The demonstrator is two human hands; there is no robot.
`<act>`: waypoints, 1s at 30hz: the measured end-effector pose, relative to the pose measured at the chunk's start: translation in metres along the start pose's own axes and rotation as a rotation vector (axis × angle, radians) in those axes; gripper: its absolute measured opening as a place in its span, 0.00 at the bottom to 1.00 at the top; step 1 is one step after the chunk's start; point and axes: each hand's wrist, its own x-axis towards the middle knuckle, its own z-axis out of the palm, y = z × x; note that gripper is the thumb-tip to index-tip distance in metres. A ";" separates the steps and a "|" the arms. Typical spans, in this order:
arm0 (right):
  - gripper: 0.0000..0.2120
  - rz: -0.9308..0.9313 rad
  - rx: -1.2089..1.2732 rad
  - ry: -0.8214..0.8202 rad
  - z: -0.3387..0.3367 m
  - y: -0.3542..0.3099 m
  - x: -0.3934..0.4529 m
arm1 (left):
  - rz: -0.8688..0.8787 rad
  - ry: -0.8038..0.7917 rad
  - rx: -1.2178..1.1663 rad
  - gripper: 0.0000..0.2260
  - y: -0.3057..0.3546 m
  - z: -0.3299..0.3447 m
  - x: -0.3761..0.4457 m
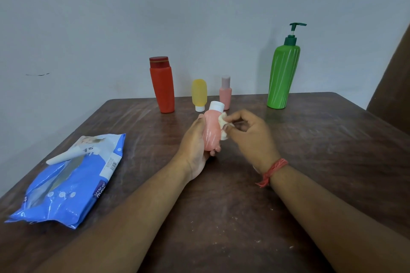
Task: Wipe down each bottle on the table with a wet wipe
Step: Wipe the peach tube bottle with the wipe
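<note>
Brown wood-grain surface [221, 217] carries all items; both forearms extend forward over it from the near edge. A blue wet-wipe pack [66, 184] lies well to the left of the hands, its flap peeled back.

Step in hand, as judged: wiping the pink squeeze bottle [212, 131]. The left hand [195, 146] grips this bottle from the left and underneath, fingers curled round its lower body, white cap pointing away and up. The right hand [248, 135] pinches a folded wet wipe [223, 125] between thumb and fingertips and presses it against the right side of the bottle. A red thread band [274, 170] circles the right wrist.

To do the step well, rotate the bottle in the left hand while drawing the wipe from cap to base, so every side is covered, including the area under the gripping fingers. Keep the grip light; the body looks soft and may deform.

Beyond the hands, four bottles stand upright: a red bottle [163, 88] beyond the left hand, a yellow bottle [199, 94] resting on its cap, a small pink bottle [225, 93] just behind the held one, and a green pump bottle [282, 73] well to the right. Whether these are already wiped cannot be told.
</note>
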 end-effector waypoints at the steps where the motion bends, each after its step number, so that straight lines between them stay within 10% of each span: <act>1: 0.07 0.028 0.019 -0.051 0.001 0.000 -0.002 | -0.005 0.006 -0.019 0.18 0.000 -0.001 0.000; 17: 0.05 0.154 0.509 0.073 0.001 0.002 0.002 | 0.057 -0.038 0.127 0.14 0.001 0.001 -0.002; 26: 0.07 0.176 0.511 0.168 -0.001 -0.003 0.006 | 0.066 -0.053 0.155 0.15 -0.003 -0.001 0.001; 30: 0.05 0.125 0.253 -0.050 0.001 -0.005 -0.006 | 0.038 -0.013 0.033 0.16 -0.003 -0.005 0.003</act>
